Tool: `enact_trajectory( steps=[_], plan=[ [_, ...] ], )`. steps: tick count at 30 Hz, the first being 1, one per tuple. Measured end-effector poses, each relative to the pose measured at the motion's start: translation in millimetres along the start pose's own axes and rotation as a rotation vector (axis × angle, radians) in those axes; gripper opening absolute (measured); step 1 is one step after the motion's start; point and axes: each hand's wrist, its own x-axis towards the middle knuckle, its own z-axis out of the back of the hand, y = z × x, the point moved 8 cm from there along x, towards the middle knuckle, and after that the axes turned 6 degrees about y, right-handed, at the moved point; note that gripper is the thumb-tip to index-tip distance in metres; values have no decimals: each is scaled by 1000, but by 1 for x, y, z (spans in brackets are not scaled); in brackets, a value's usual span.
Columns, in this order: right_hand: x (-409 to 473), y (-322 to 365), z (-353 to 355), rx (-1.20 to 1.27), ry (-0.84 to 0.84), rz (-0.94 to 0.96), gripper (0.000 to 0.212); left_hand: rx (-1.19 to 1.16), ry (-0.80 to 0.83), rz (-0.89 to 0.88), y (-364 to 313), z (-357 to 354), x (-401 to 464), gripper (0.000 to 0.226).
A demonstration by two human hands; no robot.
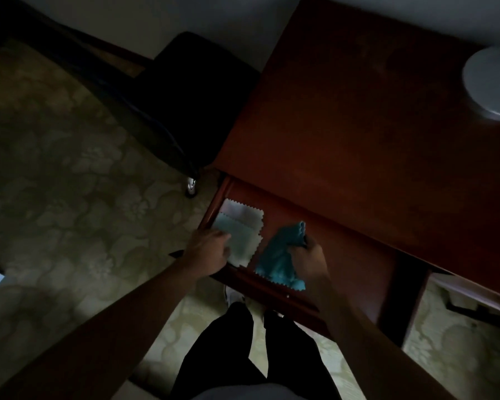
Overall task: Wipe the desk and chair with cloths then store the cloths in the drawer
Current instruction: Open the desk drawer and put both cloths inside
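Worktop first: the big red-brown wooden worktop (358,125) fills the top right, and a round grey lamp base (491,82) sits on its far corner. The dark padded chair (185,105) stands just beside the worktop's left edge, over the pale flowery carpet (55,168).

Under the front of the worktop the red-brown wooden drawer (344,255) is pulled out toward me. My dark trouser legs (243,356) are right below it.

Inside the drawer, at its left end, lie flat pale cloths with zigzag edges (243,223), a light blue one on top of a grey-white one. My left hand (211,252) rests on the near left part of them, and I cannot tell how my fingers lie there.

The bright blue crumpled cloth (277,258) is the one that matters now. It lies just to the right of the flat cloths, very near them. Its long side runs from the drawer's front edge toward the back, and its near end hangs over the front edge. My right hand (309,255) is the closer one. Its grip is closed on the far right part of this cloth.

I think the wiping is done and I am putting cloths away. The blue cloth needs to go a bit further back, so the whole thing lies inside.
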Motion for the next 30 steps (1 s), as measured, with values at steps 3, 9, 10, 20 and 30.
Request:
enact_trajectory(
  steps=[3,9,10,20,30],
  plan=[
    [0,18,-13,180,28,3,24,68,50,-7,11,-18,-4,38],
    [14,-15,-3,-278,-85,-162,43,2,17,-43,21,-13,-5,21],
    [12,-24,1,-390,-109,-217,52,-34,24,-51,23,-12,-6,22],
    [-34,-61,-47,-1021,275,-60,59,-76,231,-357,-15,-17,-25,42],
    [-31,-26,-46,-1307,-78,249,44,272,28,-363,-41,10,-20,45]
  ],
)
